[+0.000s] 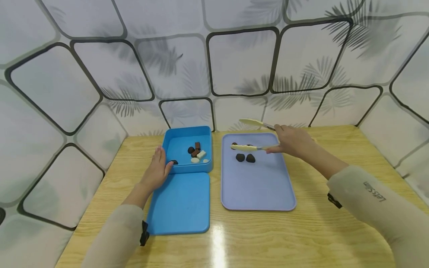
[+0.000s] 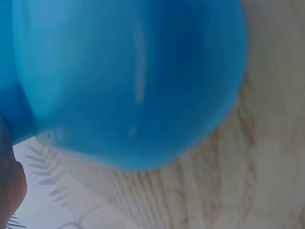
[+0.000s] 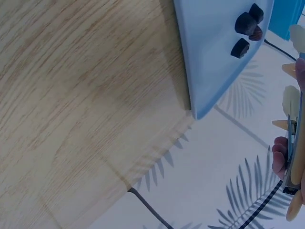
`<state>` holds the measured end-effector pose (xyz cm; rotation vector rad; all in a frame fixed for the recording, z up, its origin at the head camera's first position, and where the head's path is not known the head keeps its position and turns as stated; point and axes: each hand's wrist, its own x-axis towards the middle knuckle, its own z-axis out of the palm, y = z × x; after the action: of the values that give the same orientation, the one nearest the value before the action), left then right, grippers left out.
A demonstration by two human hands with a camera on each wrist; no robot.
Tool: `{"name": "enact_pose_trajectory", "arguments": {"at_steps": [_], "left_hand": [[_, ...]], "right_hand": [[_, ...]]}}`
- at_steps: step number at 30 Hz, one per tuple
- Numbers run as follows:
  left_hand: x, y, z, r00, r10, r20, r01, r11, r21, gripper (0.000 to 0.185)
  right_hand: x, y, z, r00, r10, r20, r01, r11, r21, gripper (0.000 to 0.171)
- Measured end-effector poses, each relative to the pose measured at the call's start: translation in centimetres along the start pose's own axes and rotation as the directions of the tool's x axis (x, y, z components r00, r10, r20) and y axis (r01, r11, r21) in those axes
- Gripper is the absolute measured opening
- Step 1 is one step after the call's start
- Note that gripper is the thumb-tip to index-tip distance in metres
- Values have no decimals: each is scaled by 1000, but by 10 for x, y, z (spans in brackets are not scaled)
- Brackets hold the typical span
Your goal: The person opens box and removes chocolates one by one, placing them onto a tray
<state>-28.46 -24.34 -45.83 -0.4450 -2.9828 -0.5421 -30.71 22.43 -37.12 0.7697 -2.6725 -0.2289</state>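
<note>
My right hand (image 1: 291, 141) grips cream-tipped tongs (image 1: 249, 147), whose arms stand apart over the far end of the lilac tray (image 1: 258, 186). Dark round pieces (image 1: 245, 158) lie on the tray just below the lower tong tip; they also show in the right wrist view (image 3: 245, 23). My left hand (image 1: 157, 169) rests with straight fingers against the near left wall of the blue box (image 1: 187, 149). Inside the box lie several dark, brown and white pieces (image 1: 197, 152). The left wrist view is filled by the blurred blue box (image 2: 128, 81).
The blue lid (image 1: 181, 204) lies flat in front of the box. The wooden table (image 1: 301, 238) ends close behind at a patterned wall (image 1: 234, 67), which also closes in both sides.
</note>
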Motion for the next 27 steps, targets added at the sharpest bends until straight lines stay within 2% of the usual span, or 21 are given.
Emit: {"name": "enact_pose_trajectory", "arguments": {"at_steps": [6, 9, 12, 17, 24, 27], "left_hand": [[-1, 0, 0, 999, 23, -35, -25, 999, -46, 73], [-3, 1, 1, 995, 59, -78, -65, 995, -73, 78], [-4, 2, 1, 993, 73, -95, -79, 995, -62, 79], [-1, 3, -1, 997, 48, -63, -48, 999, 2, 70], [-1, 5, -5, 1000, 18, -6, -18, 998, 60, 67], [0, 6, -6, 1000, 12, 13, -13, 998, 59, 66]], "right_hand": [[11, -9, -6, 993, 50, 105, -55, 997, 47, 102], [18, -16, -9, 993, 42, 113, -47, 998, 47, 103], [25, -25, -12, 994, 26, 105, -31, 999, 40, 102], [36, -38, -15, 995, -3, 96, -3, 998, 61, 98], [53, -54, -15, 998, -65, -4, 65, 997, 41, 95], [64, -62, -14, 997, -51, 54, 49, 998, 27, 95]]}}
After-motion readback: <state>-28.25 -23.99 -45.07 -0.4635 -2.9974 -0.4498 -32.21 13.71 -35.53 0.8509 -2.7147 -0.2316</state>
